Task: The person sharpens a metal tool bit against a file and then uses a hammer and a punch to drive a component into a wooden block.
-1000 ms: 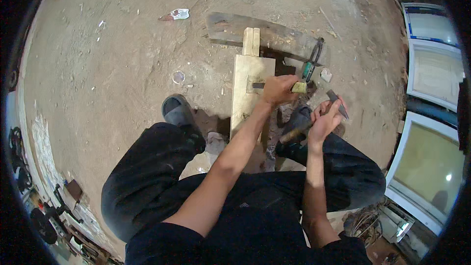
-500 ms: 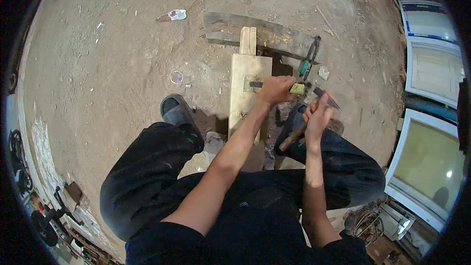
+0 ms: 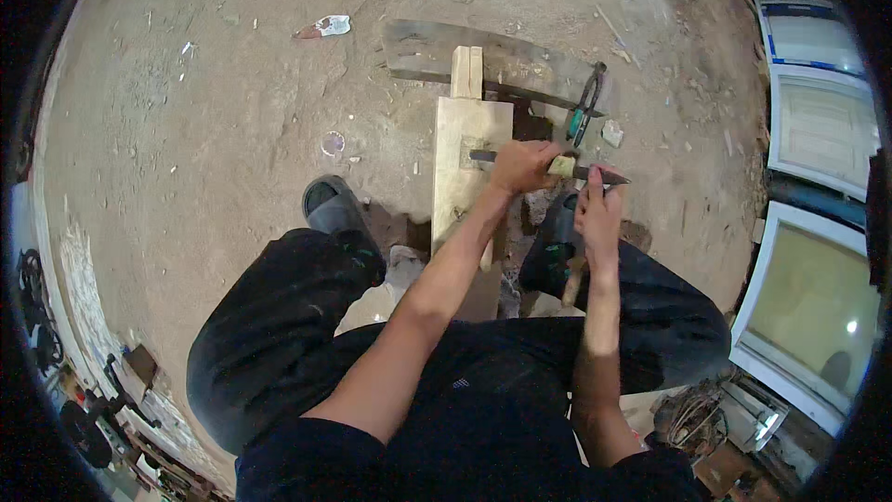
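My left hand [image 3: 522, 167] is closed round a chisel with a pale yellowish handle [image 3: 561, 166]. The chisel's dark blade [image 3: 482, 156] lies nearly level, its tip at a recess in the face of a pale wooden block [image 3: 448, 184]. On the right, my right hand [image 3: 597, 216] grips a hammer close under its dark head [image 3: 613, 178]. The head meets or almost meets the end of the chisel's handle; I cannot tell which. Below my right hand, the hammer's wooden shaft [image 3: 573, 284] points down toward my leg.
Beyond the block a grey weathered plank [image 3: 427, 48] lies across the dirt floor. Pincers with green on the handles [image 3: 585, 107] rest at its right end, beside a whitish stone [image 3: 612, 134]. Framed panels [image 3: 799, 307] line the right side. My sandalled foot [image 3: 334, 209] stands left of the block.
The hammer's head has come left to the chisel's handle end and turned more level. Its shaft has swung right and steeper. My left hand and the chisel have hardly moved.
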Tool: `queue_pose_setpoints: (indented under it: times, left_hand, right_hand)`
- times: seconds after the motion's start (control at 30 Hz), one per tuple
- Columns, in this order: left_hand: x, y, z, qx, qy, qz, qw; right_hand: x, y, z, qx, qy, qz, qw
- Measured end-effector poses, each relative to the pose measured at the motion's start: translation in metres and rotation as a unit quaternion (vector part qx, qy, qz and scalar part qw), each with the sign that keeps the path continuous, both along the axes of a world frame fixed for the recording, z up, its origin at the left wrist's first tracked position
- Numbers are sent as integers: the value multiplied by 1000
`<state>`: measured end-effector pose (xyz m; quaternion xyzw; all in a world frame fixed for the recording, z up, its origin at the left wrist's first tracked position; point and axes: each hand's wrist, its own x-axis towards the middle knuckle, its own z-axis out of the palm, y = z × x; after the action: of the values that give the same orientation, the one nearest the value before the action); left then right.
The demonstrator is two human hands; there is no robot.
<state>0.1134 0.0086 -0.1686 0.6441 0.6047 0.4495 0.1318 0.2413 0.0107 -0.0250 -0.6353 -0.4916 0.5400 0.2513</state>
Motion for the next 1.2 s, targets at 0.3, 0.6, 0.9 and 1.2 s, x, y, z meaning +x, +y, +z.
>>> queue_pose_setpoints:
  times: [0.3, 0.6, 0.9, 1.2]
  left_hand:
    - [1, 4, 2, 17, -37, 6, 999]
    - [-3, 2, 7, -23, -47, -12, 999]
    - [-15, 16, 23, -217, 44, -149, 964]
    - [-41, 20, 37, -134, -47, -120, 983]
  right_hand:
    - [9, 5, 3, -9, 104, -83, 991]
    - [14, 0, 0, -85, 36, 0, 996]
    - [-1, 0, 4, 144, 176, -127, 966]
    - [-7, 5, 6, 113, 174, -185, 960]
